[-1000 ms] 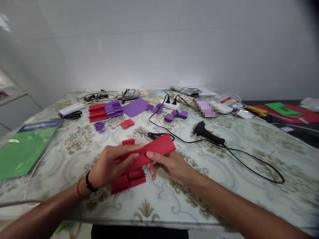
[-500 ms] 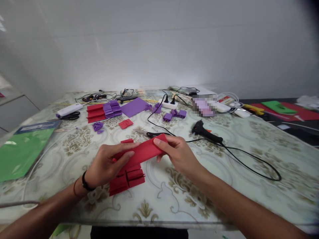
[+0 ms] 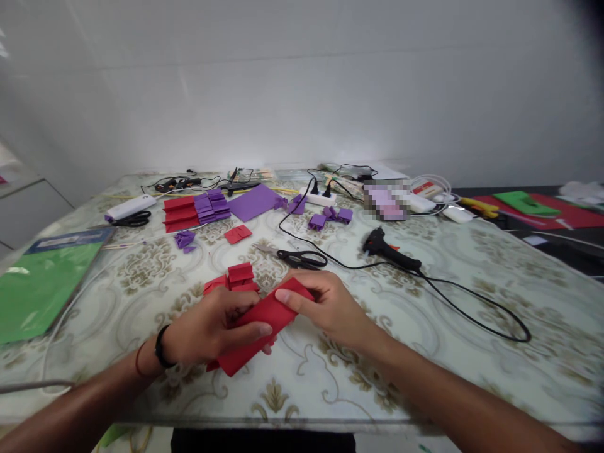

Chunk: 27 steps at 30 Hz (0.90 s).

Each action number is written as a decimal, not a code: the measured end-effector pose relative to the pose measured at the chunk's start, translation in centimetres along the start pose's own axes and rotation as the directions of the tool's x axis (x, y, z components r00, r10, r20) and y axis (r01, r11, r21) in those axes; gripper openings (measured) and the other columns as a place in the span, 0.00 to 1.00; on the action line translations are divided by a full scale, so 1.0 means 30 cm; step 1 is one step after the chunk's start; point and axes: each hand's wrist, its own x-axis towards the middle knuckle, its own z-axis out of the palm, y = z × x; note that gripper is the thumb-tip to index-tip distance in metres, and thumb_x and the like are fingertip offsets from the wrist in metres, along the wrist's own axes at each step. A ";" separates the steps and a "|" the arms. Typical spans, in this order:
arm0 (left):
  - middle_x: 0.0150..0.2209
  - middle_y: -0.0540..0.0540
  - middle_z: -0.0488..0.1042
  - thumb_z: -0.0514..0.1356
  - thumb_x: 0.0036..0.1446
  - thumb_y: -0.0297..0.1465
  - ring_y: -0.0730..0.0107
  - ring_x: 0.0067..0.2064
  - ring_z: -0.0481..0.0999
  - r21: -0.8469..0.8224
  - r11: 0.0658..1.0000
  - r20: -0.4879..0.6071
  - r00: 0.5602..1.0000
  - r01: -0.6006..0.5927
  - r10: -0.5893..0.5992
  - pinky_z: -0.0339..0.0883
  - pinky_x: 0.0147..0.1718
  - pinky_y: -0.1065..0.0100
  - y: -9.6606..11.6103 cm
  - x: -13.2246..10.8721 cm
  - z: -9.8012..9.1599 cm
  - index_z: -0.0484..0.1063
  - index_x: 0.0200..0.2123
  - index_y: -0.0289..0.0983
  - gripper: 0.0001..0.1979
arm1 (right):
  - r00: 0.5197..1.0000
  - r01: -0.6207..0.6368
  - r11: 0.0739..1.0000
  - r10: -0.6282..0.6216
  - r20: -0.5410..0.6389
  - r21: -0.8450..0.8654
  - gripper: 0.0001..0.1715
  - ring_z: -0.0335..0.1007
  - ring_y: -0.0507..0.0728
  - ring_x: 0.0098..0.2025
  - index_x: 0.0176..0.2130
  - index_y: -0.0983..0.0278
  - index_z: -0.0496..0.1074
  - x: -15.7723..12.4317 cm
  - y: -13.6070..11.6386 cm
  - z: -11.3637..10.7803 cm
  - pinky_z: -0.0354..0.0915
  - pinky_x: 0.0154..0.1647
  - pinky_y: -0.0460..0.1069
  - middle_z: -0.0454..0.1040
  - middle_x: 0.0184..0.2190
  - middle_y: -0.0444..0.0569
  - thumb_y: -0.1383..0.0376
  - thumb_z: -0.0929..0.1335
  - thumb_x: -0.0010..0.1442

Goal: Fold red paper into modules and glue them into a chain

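Note:
A folded strip of red paper (image 3: 264, 324) is held slantwise between both hands above the table. My left hand (image 3: 219, 327) grips its lower left part, thumb on top. At the upper right end, my right hand (image 3: 325, 305) pinches it with the thumb on the face and the fingers behind. Behind and below my left hand lie several pleated red paper pieces (image 3: 240, 274), partly covered by the hand and the strip. Black-handled scissors (image 3: 302, 258) rest just beyond my right hand.
A black glue gun (image 3: 391, 250) lies to the right, its cable looping towards me. Farther back are purple paper (image 3: 255, 202), pleated red paper (image 3: 180, 214), folded purple pieces (image 3: 330, 217) and a white power strip (image 3: 321, 197). A green packet (image 3: 51, 283) lies at left.
The red strip has come down towards me and tilted more steeply. Both hands moved with it, uncovering the scissors' handles and more of the pleated red pieces behind.

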 end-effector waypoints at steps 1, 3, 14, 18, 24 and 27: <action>0.34 0.46 0.87 0.62 0.68 0.41 0.66 0.31 0.85 -0.057 0.997 0.081 0.996 0.047 -0.043 0.76 0.27 0.73 0.003 -0.001 0.002 0.81 0.40 0.38 0.13 | 1.000 0.001 1.000 -0.001 0.007 -0.004 0.21 0.63 0.52 0.28 0.26 0.64 0.75 0.000 -0.003 0.000 0.59 0.31 0.48 0.69 0.25 0.43 0.55 0.70 0.68; 0.37 0.42 0.87 0.59 0.71 0.41 0.64 0.35 0.87 -0.143 0.980 0.205 0.973 0.136 -0.105 0.78 0.31 0.71 0.012 -0.003 0.004 0.80 0.43 0.37 0.15 | 1.000 0.001 1.000 0.000 0.018 -0.013 0.22 0.61 0.51 0.27 0.25 0.64 0.73 0.000 -0.010 0.000 0.57 0.30 0.48 0.68 0.24 0.42 0.56 0.70 0.68; 0.36 0.38 0.86 0.57 0.72 0.44 0.60 0.36 0.86 -0.321 0.922 0.395 0.915 0.215 -0.075 0.79 0.35 0.66 0.024 0.000 0.004 0.78 0.48 0.36 0.18 | 0.995 0.086 0.996 -0.085 0.049 -0.007 0.24 0.71 0.55 0.32 0.30 0.63 0.80 -0.006 -0.006 0.000 0.66 0.36 0.49 0.77 0.30 0.47 0.49 0.69 0.70; 0.27 0.46 0.78 0.59 0.70 0.46 0.68 0.28 0.76 -0.324 0.922 0.295 0.948 0.214 -0.116 0.71 0.27 0.70 0.025 0.000 -0.007 0.75 0.41 0.37 0.17 | 0.992 0.068 0.994 -0.077 -0.099 -0.086 0.30 0.78 0.59 0.42 0.43 0.62 0.82 0.042 0.051 -0.097 0.70 0.47 0.53 0.81 0.39 0.52 0.49 0.58 0.77; 0.29 0.48 0.74 0.60 0.68 0.49 0.73 0.25 0.70 -0.495 0.849 0.171 0.979 0.182 -0.109 0.70 0.27 0.70 0.018 -0.001 -0.011 0.77 0.39 0.37 0.20 | 0.986 -0.160 0.746 0.083 -0.148 -0.647 0.12 0.75 0.67 0.54 0.47 0.67 0.80 0.120 0.205 -0.217 0.67 0.60 0.60 0.78 0.49 0.60 0.70 0.72 0.62; 0.33 0.45 0.76 0.61 0.67 0.50 0.74 0.25 0.71 -0.564 0.803 0.141 0.981 0.192 -0.136 0.68 0.24 0.71 0.007 0.002 -0.010 0.77 0.39 0.36 0.22 | 0.986 -0.169 0.724 0.124 -0.114 -0.669 0.18 0.75 0.66 0.53 0.51 0.66 0.79 0.122 0.242 -0.214 0.69 0.59 0.58 0.76 0.51 0.60 0.72 0.73 0.59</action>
